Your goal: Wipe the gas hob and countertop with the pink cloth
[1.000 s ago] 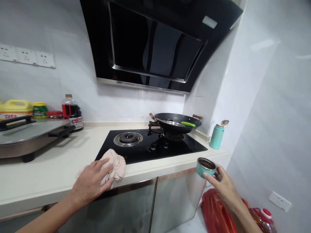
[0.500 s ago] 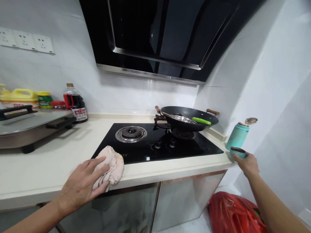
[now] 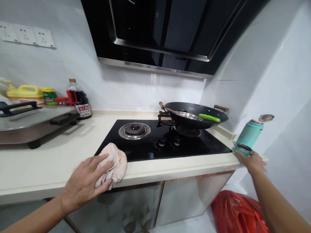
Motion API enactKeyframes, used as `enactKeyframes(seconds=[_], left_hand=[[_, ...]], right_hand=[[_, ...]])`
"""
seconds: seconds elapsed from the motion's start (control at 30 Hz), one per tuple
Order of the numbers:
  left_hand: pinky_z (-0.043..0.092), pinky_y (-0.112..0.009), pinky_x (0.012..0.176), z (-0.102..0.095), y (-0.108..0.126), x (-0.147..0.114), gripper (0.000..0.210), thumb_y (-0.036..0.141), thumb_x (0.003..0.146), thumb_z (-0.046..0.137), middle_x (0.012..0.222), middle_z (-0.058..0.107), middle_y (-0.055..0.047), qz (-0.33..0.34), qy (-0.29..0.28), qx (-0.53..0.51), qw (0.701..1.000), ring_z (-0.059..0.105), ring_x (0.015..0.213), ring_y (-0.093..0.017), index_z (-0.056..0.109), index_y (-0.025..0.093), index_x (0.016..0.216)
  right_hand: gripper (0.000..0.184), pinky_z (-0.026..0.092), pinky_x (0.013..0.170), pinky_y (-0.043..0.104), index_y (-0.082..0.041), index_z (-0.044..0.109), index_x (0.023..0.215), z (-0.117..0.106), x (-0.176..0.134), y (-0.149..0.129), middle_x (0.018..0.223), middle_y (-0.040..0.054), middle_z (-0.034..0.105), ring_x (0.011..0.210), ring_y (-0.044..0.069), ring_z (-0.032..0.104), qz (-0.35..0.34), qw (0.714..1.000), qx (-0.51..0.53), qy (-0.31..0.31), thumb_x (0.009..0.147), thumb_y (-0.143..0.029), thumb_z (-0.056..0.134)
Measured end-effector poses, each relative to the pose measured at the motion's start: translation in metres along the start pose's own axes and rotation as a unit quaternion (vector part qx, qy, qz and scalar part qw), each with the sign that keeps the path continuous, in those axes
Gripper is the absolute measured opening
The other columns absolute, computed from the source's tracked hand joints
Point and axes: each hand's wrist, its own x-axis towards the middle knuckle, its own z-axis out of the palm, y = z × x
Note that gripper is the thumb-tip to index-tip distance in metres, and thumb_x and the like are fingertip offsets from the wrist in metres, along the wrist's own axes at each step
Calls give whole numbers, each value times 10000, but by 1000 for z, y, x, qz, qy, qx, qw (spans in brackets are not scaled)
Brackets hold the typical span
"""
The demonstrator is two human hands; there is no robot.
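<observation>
A crumpled pale pink cloth (image 3: pixel 116 163) lies at the front left corner of the black gas stove (image 3: pixel 143 150), partly over the counter edge. My left hand (image 3: pixel 88 178) presses on it from the left, fingers curved over it. Far to the right, my right hand (image 3: pixel 254 161) grips a small teal cup (image 3: pixel 243 149) with a dark inside, at the counter's right end. Just behind the cup stands a teal thermos bottle (image 3: pixel 250 133), its lid tipped open. The undersides of the cup and the cloth are hidden.
A black wok (image 3: pixel 189 123) with wooden handles and a green-handled utensil (image 3: pixel 209 117) sits on the right burner. An electric pan (image 3: pixel 36 126) and soy sauce bottle (image 3: pixel 80 102) stand left. The range hood (image 3: pixel 155 32) hangs low; a red bag (image 3: pixel 238 210) is on the floor.
The whole view has shifted, so the stove and wok sit farther right in the picture. Both hands keep their holds, with little movement relative to the counter.
</observation>
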Motion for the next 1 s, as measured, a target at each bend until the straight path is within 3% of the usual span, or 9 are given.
enactKeyframes(seconds=[0.1, 0.23, 0.37, 0.5, 0.57, 0.67, 0.77, 0.87, 1.0], left_hand=[[537, -524, 974, 0, 2, -1, 631, 459, 898, 640, 1497, 533, -147, -32, -5, -10, 999, 596, 1247, -371, 472, 294, 1484], [505, -530, 1039, 2, 8, 1, 731, 547, 883, 639, 1539, 495, -186, -101, -15, -22, 995, 529, 1350, -390, 432, 219, 1502], [513, -529, 954, 4, 24, 11, 640, 526, 860, 654, 1436, 580, -187, -131, -47, -18, 990, 589, 1220, -384, 549, 203, 1402], [500, -564, 928, 12, 58, 30, 657, 454, 823, 696, 1432, 567, -212, -98, -21, -55, 993, 578, 1165, -400, 543, 198, 1408], [494, -580, 950, 18, 75, 41, 721, 422, 825, 693, 1410, 574, -221, -100, 2, -98, 990, 574, 1188, -407, 473, 200, 1475], [516, -549, 981, 22, 84, 48, 800, 346, 847, 655, 1355, 603, -208, -142, 27, -189, 971, 612, 1187, -369, 339, 207, 1568], [522, -512, 1052, 13, 70, 40, 841, 323, 835, 666, 1459, 550, -204, -139, 3, -268, 953, 591, 1293, -340, 306, 199, 1585], [524, -472, 1075, -3, 35, 18, 736, 341, 877, 647, 1525, 518, -195, -127, -29, -298, 946, 571, 1351, -316, 380, 193, 1546], [521, -486, 1053, -16, -28, -15, 521, 473, 944, 570, 1338, 692, -127, -203, -22, -207, 957, 659, 1217, -298, 564, 219, 1399]], right_hand=[[810, 349, 953, 695, -166, 647, 1345, -1, -18, 2, 1399, 382, 514, 1386, 553, 407, -26, 996, 16, 80, 676, -602, 787], [536, 341, 1065, 628, -150, 708, 1210, 8, -87, -17, 1249, 320, 608, 1314, 468, 486, -204, 973, 62, 86, 824, -502, 590], [433, 467, 1042, 532, -219, 669, 1101, 20, -226, -71, 1146, 152, 644, 1136, 328, 599, -424, 875, 207, -105, 858, -550, 532], [370, 442, 1124, 459, -259, 666, 1171, 29, -377, -131, 1303, 113, 621, 1267, 264, 568, -509, 755, 267, -316, 962, -519, 507], [444, 414, 1160, 449, -262, 621, 1315, 34, -428, -152, 1403, 103, 591, 1326, 252, 530, -518, 721, 254, -384, 1014, -520, 421], [572, 333, 1210, 503, -288, 473, 1524, 38, -466, -166, 1551, 80, 511, 1418, 278, 430, -537, 714, 176, -414, 1048, -562, 315], [655, 260, 1220, 575, -318, 361, 1608, 39, -475, -169, 1656, 84, 384, 1484, 333, 327, -562, 718, 89, -401, 1036, -631, 295], [731, 217, 1196, 654, -323, 414, 1582, 39, -485, -175, 1687, 122, 307, 1513, 425, 253, -556, 734, 11, -391, 974, -728, 387], [805, 151, 1150, 748, -320, 540, 1480, 48, -516, -192, 1674, 161, 294, 1515, 516, 186, -542, 746, -21, -387, 861, -832, 510]])
